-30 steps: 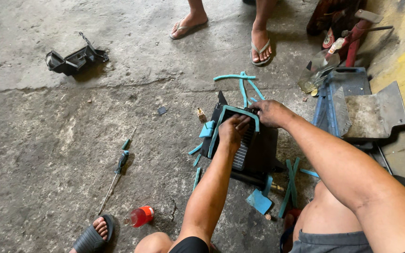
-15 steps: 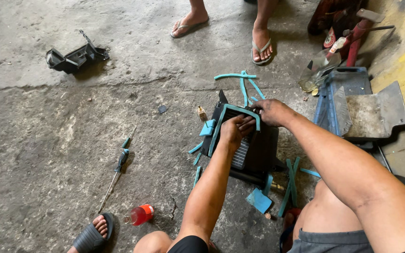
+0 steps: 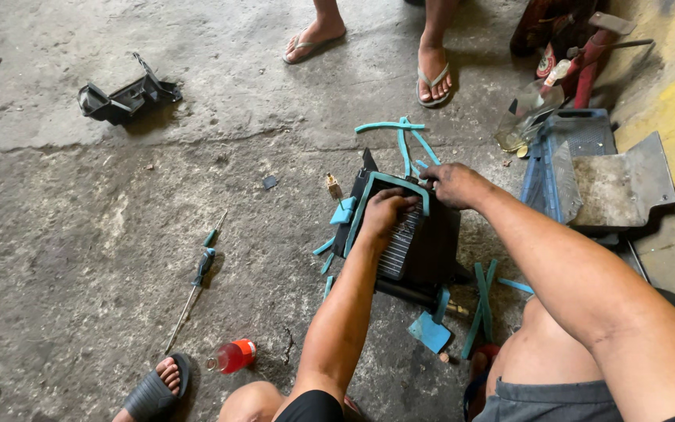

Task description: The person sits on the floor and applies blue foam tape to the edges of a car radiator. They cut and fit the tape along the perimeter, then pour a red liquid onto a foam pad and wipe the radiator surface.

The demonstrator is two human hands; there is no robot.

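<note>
Resting on the concrete floor [image 3: 80, 258] between the person's knees is a black housing [image 3: 423, 242] with a finned metal core [image 3: 397, 246] inside; the left hand [image 3: 384, 212] lies on top of the core, fingers curled over its upper edge and the teal foam strip [image 3: 388, 181] that runs along the rim; the right hand [image 3: 453, 184] is just beside the left one, at the far right corner of the housing, fingers bent and pressing on the rim there, but I cannot tell if they pinch the foam or only touch it. Beyond the right hand, loose teal strips [image 3: 404, 137] lie on the floor; near the right forearm, more teal pieces [image 3: 480, 305] lie beside the housing. Well to the left of the left hand lies a screwdriver [image 3: 197, 277]; close to the left knee there is a small red bottle [image 3: 232, 355]. Far to the left of both hands sits a black plastic part [image 3: 123, 98]. To the right of the right hand stands a blue crate [image 3: 544, 172] with a grey metal plate [image 3: 619, 184] on it. Other persons' feet in sandals [image 3: 431, 78] stand beyond the hands.
</note>
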